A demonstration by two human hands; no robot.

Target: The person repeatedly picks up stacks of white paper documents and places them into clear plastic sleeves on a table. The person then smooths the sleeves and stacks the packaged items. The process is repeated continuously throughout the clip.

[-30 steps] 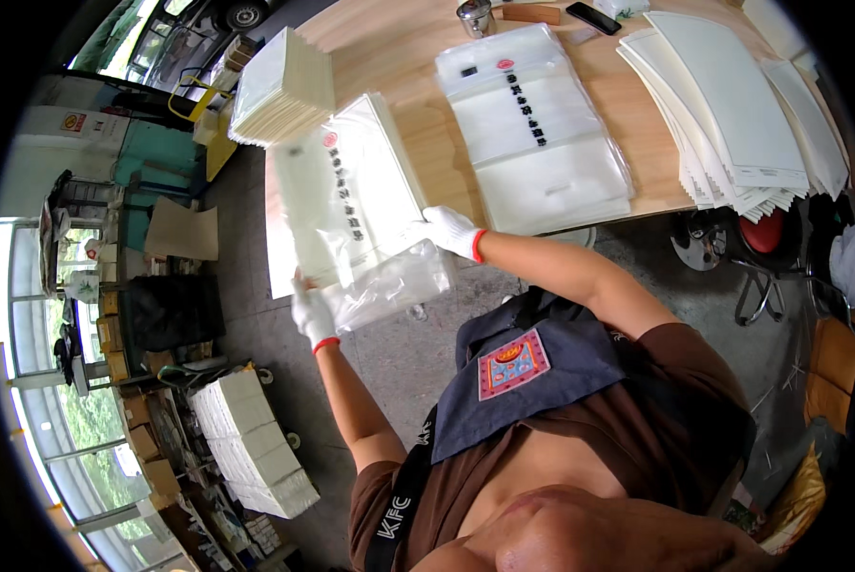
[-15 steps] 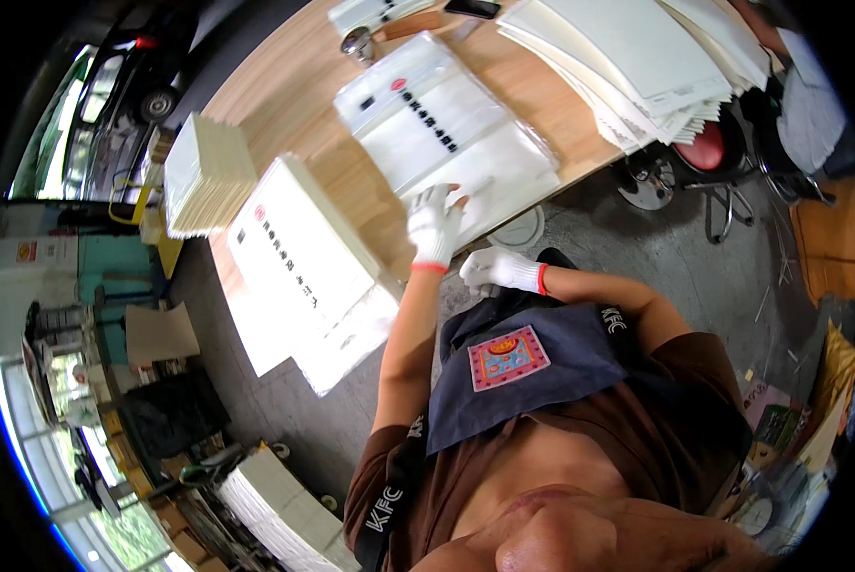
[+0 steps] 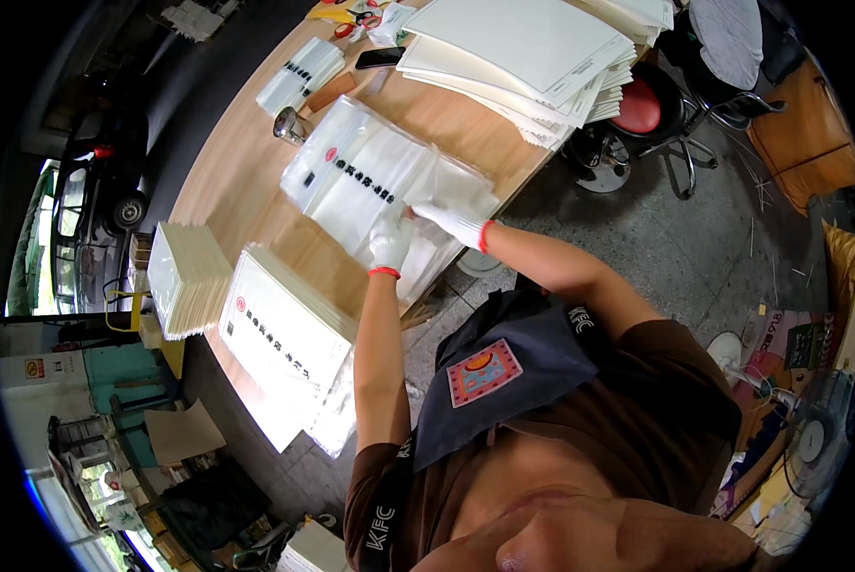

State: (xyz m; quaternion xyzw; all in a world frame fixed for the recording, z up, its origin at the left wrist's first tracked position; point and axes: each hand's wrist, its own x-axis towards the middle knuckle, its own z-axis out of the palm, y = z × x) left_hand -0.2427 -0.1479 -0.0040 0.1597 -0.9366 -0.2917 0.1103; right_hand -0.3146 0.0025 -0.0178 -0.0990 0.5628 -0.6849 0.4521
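Observation:
A stack of clear plastic bags with dark printed characters and a red round mark (image 3: 351, 181) lies on the wooden table in front of me. My left hand (image 3: 389, 246), in a white knit glove with a red cuff, is closed at the near part of the top bag. From the right, my right hand (image 3: 454, 225), gloved the same way, meets it there with its fingers together on the plastic. Bare skin shows at a fingertip between the gloves. The bag's film is creased and raised near the hands. Exactly how the fingertips grip it is partly hidden.
A printed white stack (image 3: 279, 329) and a plain pale stack (image 3: 189, 281) stand on the left. Beyond the bags are a metal cup (image 3: 292, 126), a phone (image 3: 379, 58) and fanned large white sheets (image 3: 523, 48). A red-seated stool (image 3: 635, 100) stands right of the table.
My right hand has moved up from near my apron onto the bags, beside my left hand. The view has shifted, showing scissors and more of the table's far end.

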